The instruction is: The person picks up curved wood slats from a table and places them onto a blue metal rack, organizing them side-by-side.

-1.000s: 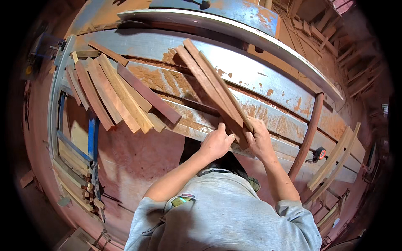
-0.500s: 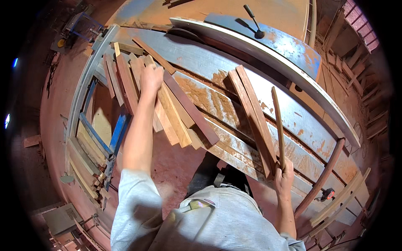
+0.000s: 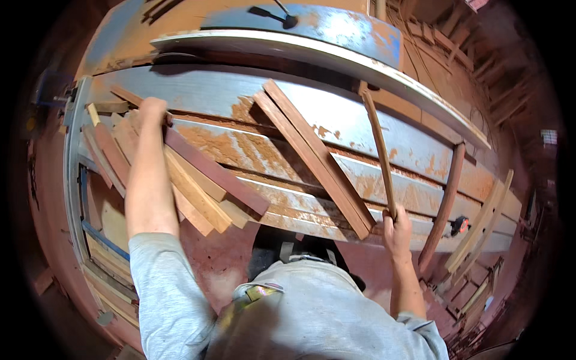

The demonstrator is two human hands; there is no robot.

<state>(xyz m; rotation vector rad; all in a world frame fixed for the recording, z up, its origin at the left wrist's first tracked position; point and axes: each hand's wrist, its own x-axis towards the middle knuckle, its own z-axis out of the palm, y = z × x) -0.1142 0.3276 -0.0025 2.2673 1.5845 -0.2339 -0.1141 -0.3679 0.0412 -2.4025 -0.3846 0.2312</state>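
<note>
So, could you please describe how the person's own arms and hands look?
The left hand and right hand are bare, with no gloves visible. The forearms are uncovered too. Light grey fabric sleeves, short in cut, end near the elbows.

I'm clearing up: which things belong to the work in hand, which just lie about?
In the work, apparently:
thin wood strip, in the right hand
fanned wood pieces, at the left hand
paired reddish strips

Lying about, probably:
round red-and-black object
pale curved boards

Left grip (image 3: 154, 111): fingers mostly hidden, hold unclear. Left forearm (image 3: 150, 186) covers parts of wooden strips (image 3: 195, 189). Lever rod (image 3: 281, 7) cut off by upper edge.
</note>
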